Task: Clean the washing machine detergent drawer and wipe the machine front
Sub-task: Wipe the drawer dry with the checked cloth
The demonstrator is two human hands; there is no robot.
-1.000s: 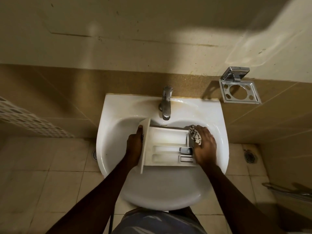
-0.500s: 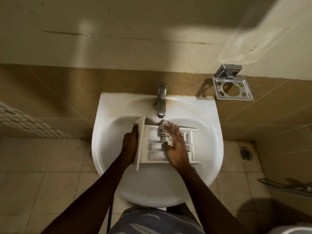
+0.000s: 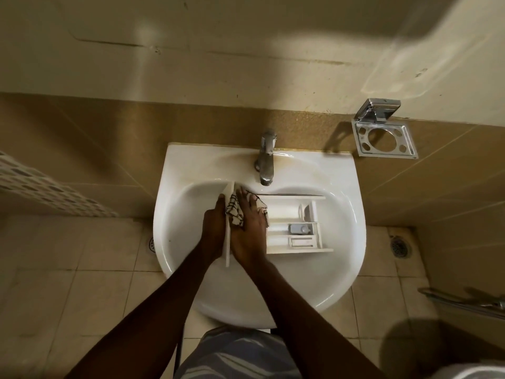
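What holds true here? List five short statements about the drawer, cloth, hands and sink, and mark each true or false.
1. The detergent drawer lies in the sink. True.
2. Water streams from the tap. False: no stream shows.
3. The right hand presses a patterned cloth against the drawer's front-panel end. True.
4. The left hand is clear of the drawer. False: it holds the front panel.
5. The metal holder hangs left of the tap. False: it is on the wall to the tap's right.

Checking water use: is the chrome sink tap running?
Off, apparently: no stream falls from the chrome sink tap into the white basin.
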